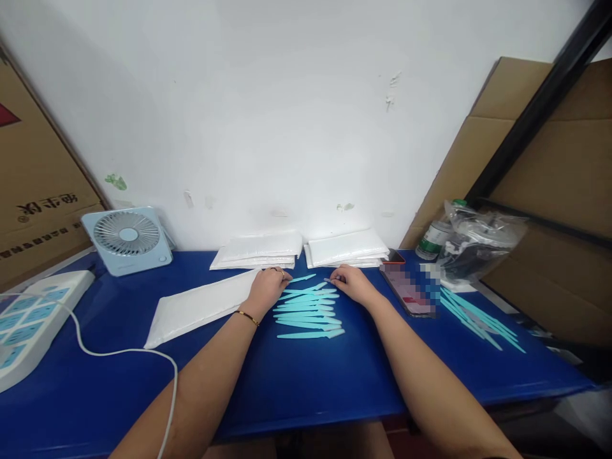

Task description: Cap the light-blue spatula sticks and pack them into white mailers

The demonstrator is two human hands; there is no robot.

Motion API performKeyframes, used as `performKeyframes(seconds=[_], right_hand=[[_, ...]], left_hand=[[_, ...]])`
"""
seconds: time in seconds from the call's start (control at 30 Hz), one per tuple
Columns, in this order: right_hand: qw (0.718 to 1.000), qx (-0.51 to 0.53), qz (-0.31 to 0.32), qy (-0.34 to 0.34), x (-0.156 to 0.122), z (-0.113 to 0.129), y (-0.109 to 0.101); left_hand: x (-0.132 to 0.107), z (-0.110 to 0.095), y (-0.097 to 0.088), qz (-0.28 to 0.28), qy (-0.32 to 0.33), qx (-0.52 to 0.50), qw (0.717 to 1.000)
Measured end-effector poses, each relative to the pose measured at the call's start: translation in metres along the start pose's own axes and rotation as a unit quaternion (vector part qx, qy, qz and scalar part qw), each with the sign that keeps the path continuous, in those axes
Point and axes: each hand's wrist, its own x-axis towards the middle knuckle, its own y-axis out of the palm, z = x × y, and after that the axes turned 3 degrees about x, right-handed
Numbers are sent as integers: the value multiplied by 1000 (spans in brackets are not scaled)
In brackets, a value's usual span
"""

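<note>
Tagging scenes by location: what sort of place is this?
Probably a small workshop or storeroom corner: teal sticks in a row on a blue table, stacked white packets, cardboard at both sides.

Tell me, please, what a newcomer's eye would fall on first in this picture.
Probably the row of turquoise sticks in the middle of the blue table, with the left hand and right hand at its far end. Next might come the two stacks of white packets near the wall, and the pale blue fan toward the left.
</note>
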Motion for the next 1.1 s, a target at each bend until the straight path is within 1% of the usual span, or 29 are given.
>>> performKeyframes(seconds=[0.1,0.17,0.3,0.47,0.7,0.93,1.03,1.1], right_hand=[[1000,4,6,1,0,-2,-1],[1000,10,9,13,-1,-5,-2],[999,6,-17,43,-1,-11,-2],[1000,8,-3,2,0,-5,-1],[997,66,5,-36,3,7,6],[995,67,10,-69,8,14,17],[994,65,19,-80,9,18,19],[995,59,30,-76,7,21,15]], left_hand=[[0,0,-3,2,10,-18,1000],[-1,0,-4,5,15,-21,1000],[-1,-1,-5,11,11,-22,1000],[-1,-3,-6,11,10,-27,1000],[-1,-5,-6,10,11,-44,999],[4,-10,-1,13,46,-54,997],[4,-14,0,19,42,-55,997],[2,-16,-2,30,36,-58,997]])
